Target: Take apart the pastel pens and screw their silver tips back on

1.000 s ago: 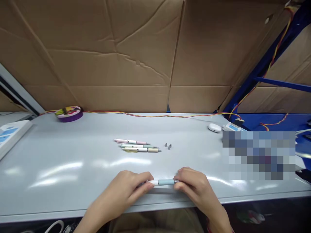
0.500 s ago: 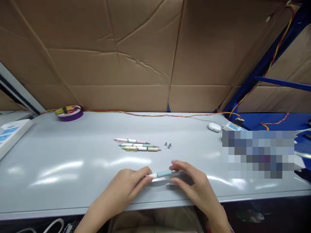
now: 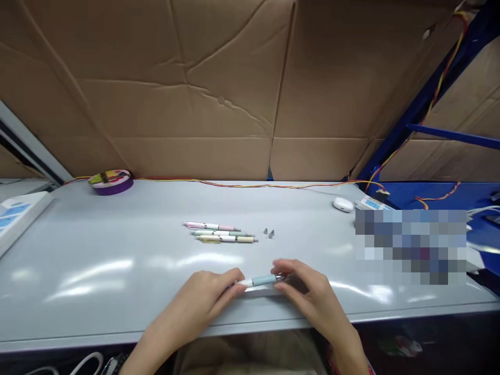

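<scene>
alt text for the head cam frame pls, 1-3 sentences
Two bare hands, left hand and right hand, hold a blue-gripped pen by its ends over a grey table. Behind lie three pens and two small metal tips, before a cardboard wall.

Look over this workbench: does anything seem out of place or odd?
Two small grey cone tips lie loose beside three pens mid-table, apart from them. The left hand and right hand hold a blue pen. Nothing is spilled or broken.
</scene>
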Demonstrator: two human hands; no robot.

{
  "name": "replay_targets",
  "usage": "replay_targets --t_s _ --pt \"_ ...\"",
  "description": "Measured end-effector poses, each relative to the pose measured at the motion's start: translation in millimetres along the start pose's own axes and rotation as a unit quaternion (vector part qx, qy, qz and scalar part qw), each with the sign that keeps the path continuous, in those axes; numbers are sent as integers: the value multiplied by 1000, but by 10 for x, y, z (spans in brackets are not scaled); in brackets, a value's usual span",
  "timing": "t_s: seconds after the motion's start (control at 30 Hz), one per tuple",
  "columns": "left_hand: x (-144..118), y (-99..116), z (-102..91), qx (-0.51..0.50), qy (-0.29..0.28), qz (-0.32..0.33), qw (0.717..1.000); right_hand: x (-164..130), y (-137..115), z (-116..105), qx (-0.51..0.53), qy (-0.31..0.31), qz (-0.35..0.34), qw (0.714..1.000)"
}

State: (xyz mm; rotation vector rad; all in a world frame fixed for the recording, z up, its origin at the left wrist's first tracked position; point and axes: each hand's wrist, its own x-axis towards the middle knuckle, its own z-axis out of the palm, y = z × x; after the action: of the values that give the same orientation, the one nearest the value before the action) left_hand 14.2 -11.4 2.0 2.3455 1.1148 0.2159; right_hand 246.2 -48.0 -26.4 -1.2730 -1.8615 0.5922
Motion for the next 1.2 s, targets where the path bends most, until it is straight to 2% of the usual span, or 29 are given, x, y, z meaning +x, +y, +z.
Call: replay_targets --t_s 0.1,0.27,0.5,0.7,0.9,1.2 --pt "4 -4 4 2 1 -1 1000 -14 15 6 -15 8 -7 1000" --pt "-10 21 -23 4 -9 13 1000 7 -1 -12 -42 -44 -26 998" --pt "-2 14 -5 12 2 -2 1000 -17 -11 -8 -28 12 -7 1000" --pt "4 22 -5 21 -3 4 1000 25 -13 -2 -51 -40 3 998" --pt "14 26 -7 22 -5 -6 1000 12 -26 2 -42 -34 23 998" --pt "-52 27 -38 -18 -10 16 1000 22 1 1 -88 -76 -68 991"
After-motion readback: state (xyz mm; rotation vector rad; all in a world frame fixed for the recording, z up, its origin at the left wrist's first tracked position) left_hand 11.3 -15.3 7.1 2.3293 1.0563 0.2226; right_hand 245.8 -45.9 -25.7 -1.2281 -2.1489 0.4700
